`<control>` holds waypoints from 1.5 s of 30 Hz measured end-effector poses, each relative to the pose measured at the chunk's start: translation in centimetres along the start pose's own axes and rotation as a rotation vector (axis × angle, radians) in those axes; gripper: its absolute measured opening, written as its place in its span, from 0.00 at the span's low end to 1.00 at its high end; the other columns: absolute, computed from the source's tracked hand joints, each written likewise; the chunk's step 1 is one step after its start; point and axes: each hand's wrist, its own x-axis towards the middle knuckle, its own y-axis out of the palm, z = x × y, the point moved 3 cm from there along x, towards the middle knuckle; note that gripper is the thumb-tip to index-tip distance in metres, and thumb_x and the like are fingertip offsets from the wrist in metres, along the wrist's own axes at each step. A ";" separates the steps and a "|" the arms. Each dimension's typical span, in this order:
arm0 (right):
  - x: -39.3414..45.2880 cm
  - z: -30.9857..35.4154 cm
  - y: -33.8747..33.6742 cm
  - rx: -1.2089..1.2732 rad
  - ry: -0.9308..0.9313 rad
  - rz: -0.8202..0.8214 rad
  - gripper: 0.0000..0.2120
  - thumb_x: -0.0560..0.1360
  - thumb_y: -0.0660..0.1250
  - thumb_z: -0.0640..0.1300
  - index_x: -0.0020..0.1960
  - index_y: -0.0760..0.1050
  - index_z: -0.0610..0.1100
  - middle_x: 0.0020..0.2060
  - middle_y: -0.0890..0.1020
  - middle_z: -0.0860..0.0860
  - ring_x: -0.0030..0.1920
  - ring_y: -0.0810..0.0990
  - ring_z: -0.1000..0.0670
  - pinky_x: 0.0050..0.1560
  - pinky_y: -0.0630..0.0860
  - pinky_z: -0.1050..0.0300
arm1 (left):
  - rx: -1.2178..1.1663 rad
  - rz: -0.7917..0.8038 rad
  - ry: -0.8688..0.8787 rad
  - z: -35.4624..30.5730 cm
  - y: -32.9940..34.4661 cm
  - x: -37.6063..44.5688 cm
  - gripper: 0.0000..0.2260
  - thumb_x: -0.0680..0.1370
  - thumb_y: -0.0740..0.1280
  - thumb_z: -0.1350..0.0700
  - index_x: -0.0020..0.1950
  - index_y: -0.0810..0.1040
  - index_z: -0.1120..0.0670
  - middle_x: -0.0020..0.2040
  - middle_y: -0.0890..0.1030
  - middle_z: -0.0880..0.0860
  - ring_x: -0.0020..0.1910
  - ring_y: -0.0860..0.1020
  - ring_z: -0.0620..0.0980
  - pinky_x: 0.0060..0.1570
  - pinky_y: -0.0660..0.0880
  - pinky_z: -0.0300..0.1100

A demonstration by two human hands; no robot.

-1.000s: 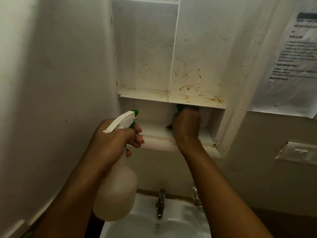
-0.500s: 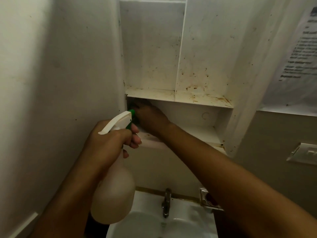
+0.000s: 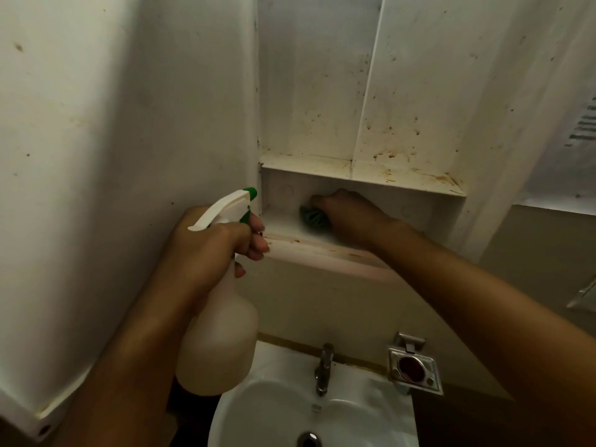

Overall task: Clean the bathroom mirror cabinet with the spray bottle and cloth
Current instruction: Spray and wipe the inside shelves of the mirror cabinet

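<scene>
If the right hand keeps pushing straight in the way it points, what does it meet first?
Probably the back wall of the lower compartment; the right hand with the cloth points inward-left, though depth is unclear.

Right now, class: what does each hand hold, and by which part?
Left hand: the spray bottle, gripped at its neck below the trigger head. Right hand: a bunched cloth; which part cannot be told.

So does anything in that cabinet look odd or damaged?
Yes. The shelf above the right hand is streaked with rusty brown stains, and brown specks dot the back panel. The bottom ledge has a brownish line too. Nothing looks broken or spilled.
</scene>
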 end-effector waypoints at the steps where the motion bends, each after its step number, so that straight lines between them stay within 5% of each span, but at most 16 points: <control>1: -1.0 -0.6 -0.2 -0.018 0.026 0.005 0.17 0.78 0.66 0.41 0.67 0.73 0.48 0.59 0.80 0.44 0.56 0.80 0.44 0.56 0.75 0.54 | -0.001 -0.005 0.003 -0.1 0.1 -0.1 0.11 0.73 0.63 0.69 0.43 0.83 0.57 0.35 0.85 0.56 0.36 0.83 0.50 0.34 0.74 0.42; 9: -8.0 -3.9 -2.1 -0.115 0.393 0.079 0.13 0.79 0.65 0.42 0.64 0.74 0.45 0.57 0.78 0.45 0.55 0.78 0.46 0.55 0.76 0.53 | 0.007 0.002 0.012 -0.8 1.3 -0.7 0.11 0.71 0.64 0.68 0.45 0.83 0.57 0.37 0.86 0.55 0.39 0.85 0.51 0.37 0.75 0.44; 12: -9.2 -3.0 -2.6 0.016 0.480 -0.028 0.14 0.78 0.65 0.41 0.64 0.72 0.47 0.54 0.76 0.46 0.50 0.76 0.48 0.48 0.76 0.54 | 0.011 0.036 0.007 -0.8 1.9 -1.3 0.11 0.72 0.64 0.68 0.46 0.83 0.57 0.38 0.87 0.55 0.42 0.86 0.52 0.37 0.76 0.44; 16: -10.7 -1.2 -3.4 0.649 0.502 -0.391 0.15 0.79 0.64 0.40 0.66 0.72 0.49 0.55 0.77 0.53 0.54 0.76 0.52 0.50 0.74 0.57 | 0.003 0.122 -0.007 -0.7 3.2 -2.2 0.12 0.73 0.63 0.69 0.48 0.83 0.57 0.41 0.87 0.54 0.46 0.86 0.52 0.36 0.76 0.44; 20: -11.3 0.5 -1.4 1.564 0.554 -0.442 0.12 0.80 0.63 0.38 0.60 0.75 0.51 0.55 0.82 0.50 0.53 0.82 0.49 0.50 0.81 0.51 | 0.019 0.230 -0.010 -0.4 4.5 -3.0 0.12 0.74 0.63 0.69 0.50 0.83 0.59 0.42 0.87 0.55 0.46 0.86 0.53 0.36 0.75 0.45; 25: -10.9 0.5 1.2 1.959 0.608 -0.513 0.16 0.78 0.61 0.35 0.64 0.76 0.42 0.57 0.83 0.43 0.55 0.83 0.44 0.46 0.81 0.51 | 0.078 0.257 -0.044 0.1 5.7 -2.6 0.10 0.71 0.63 0.70 0.45 0.82 0.61 0.35 0.85 0.57 0.34 0.80 0.52 0.32 0.71 0.42; 29: -11.1 0.6 1.6 2.029 0.614 -0.524 0.16 0.78 0.61 0.36 0.64 0.76 0.41 0.57 0.83 0.43 0.55 0.83 0.43 0.45 0.81 0.51 | 0.134 0.266 -0.077 0.6 6.1 -2.1 0.09 0.68 0.63 0.71 0.40 0.81 0.62 0.27 0.78 0.56 0.28 0.75 0.53 0.30 0.70 0.42; 36: -11.5 1.0 1.2 1.966 0.618 -0.534 0.15 0.78 0.61 0.36 0.63 0.76 0.41 0.56 0.83 0.43 0.55 0.82 0.43 0.46 0.81 0.51 | 0.145 0.290 -0.034 -0.1 6.1 -1.7 0.10 0.74 0.63 0.68 0.48 0.83 0.60 0.39 0.86 0.57 0.37 0.82 0.50 0.33 0.73 0.40; 41: -11.7 1.1 1.3 1.989 0.633 -0.535 0.14 0.79 0.61 0.37 0.62 0.77 0.43 0.55 0.84 0.45 0.54 0.83 0.44 0.47 0.81 0.48 | 0.181 0.269 -0.032 0.0 6.2 -1.8 0.08 0.70 0.64 0.71 0.41 0.82 0.62 0.30 0.80 0.58 0.30 0.77 0.54 0.33 0.73 0.43; 45: -11.0 1.7 1.6 2.090 0.691 -0.525 0.12 0.79 0.61 0.38 0.62 0.76 0.44 0.54 0.84 0.45 0.54 0.83 0.43 0.47 0.80 0.46 | 0.194 0.247 0.013 0.0 5.5 -2.2 0.08 0.72 0.65 0.68 0.43 0.82 0.59 0.33 0.82 0.57 0.34 0.79 0.53 0.35 0.74 0.44</control>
